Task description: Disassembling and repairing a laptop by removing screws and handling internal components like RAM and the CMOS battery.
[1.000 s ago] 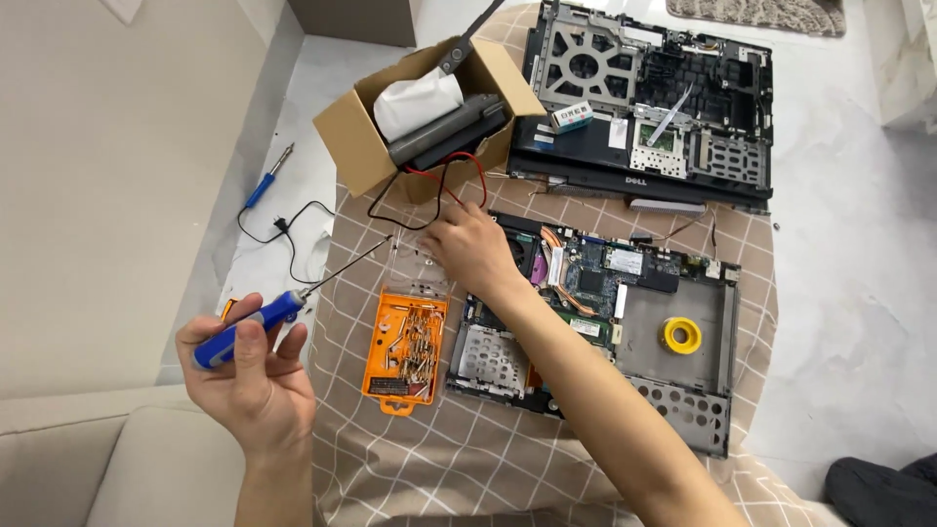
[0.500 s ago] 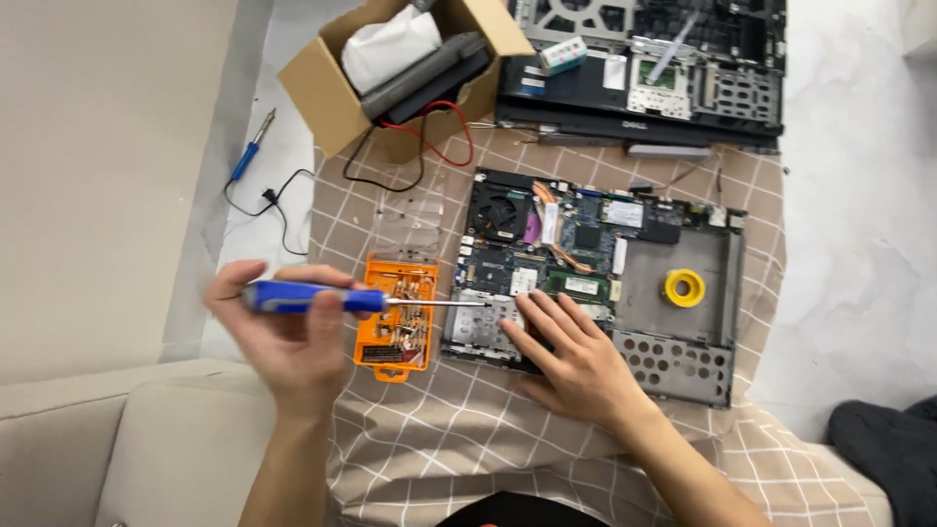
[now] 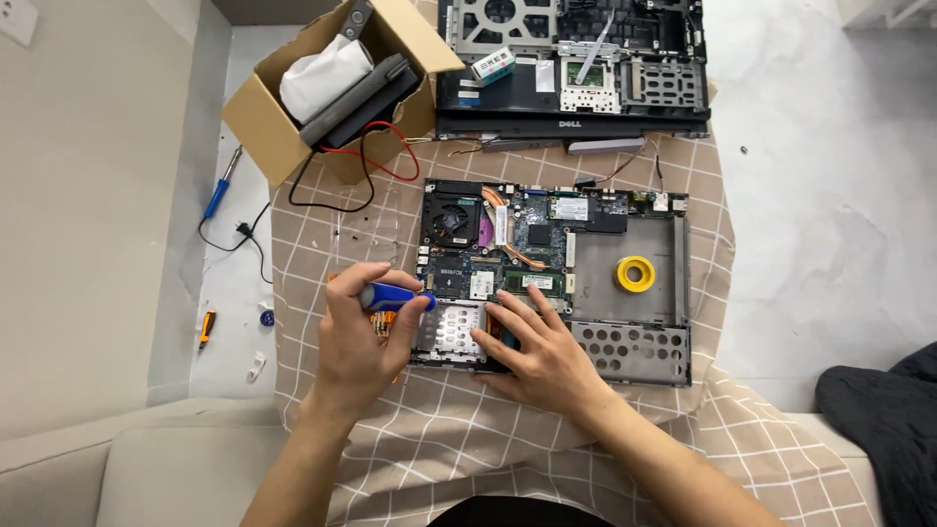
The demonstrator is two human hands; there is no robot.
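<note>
While the left hand (image 3: 359, 337) grips a blue screwdriver (image 3: 395, 296) at centre frame, fingers wrapped round its handle, the right hand (image 3: 542, 351) rests beside it, fingers spread flat on the laptop base (image 3: 634, 337).

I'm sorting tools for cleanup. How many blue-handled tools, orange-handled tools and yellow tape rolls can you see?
Blue-handled tools: 2, the screwdriver in the left hand and the floor tool
Orange-handled tools: 1
Yellow tape rolls: 1
Total: 4
</note>
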